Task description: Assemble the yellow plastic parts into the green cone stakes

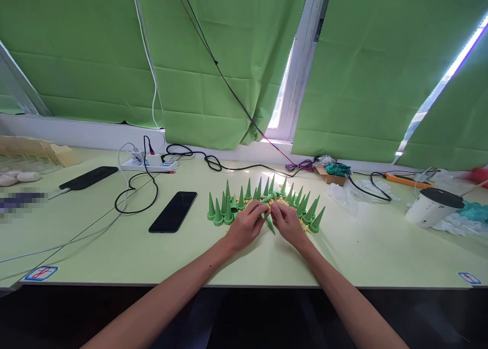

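Phone (pixel 173 212) lies left of green cones (pixel 228 215), likely stood upright for easy reach. Left hand (pixel 248 223) pinches a single cone (pixel 270 225) above the worktop (pixel 366 247), apparently to steady it; right hand (pixel 286 223), fingertips narrowed beside it, has an unclear grip. Room to move runs toward the near edge (pixel 267 286) and rightward to a white cup (pixel 424 210).
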Tool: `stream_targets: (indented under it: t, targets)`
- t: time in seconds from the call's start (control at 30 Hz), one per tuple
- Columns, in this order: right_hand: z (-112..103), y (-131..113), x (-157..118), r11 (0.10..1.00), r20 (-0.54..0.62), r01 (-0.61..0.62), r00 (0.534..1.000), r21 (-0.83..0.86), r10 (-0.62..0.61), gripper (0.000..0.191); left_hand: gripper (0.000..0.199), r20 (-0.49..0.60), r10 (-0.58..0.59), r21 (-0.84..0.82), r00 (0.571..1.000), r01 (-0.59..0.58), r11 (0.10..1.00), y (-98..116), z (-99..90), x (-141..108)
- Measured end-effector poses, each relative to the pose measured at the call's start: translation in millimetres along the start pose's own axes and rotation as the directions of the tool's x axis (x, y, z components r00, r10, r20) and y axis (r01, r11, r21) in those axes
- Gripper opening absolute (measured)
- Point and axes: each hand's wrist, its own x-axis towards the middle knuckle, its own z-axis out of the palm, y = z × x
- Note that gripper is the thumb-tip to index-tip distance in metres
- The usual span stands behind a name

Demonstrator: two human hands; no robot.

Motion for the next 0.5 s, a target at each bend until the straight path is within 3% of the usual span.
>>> stream_targets:
  t: [0.5]
  targets:
    - [-0.8, -0.4, -0.2, 1.000, -0.003, 0.002, 1.000, -0.007, -0.002, 0.042, 0.016, 0.006, -0.009, 0.022, 1.000, 0.009, 1.000, -0.1, 0.1, -0.4]
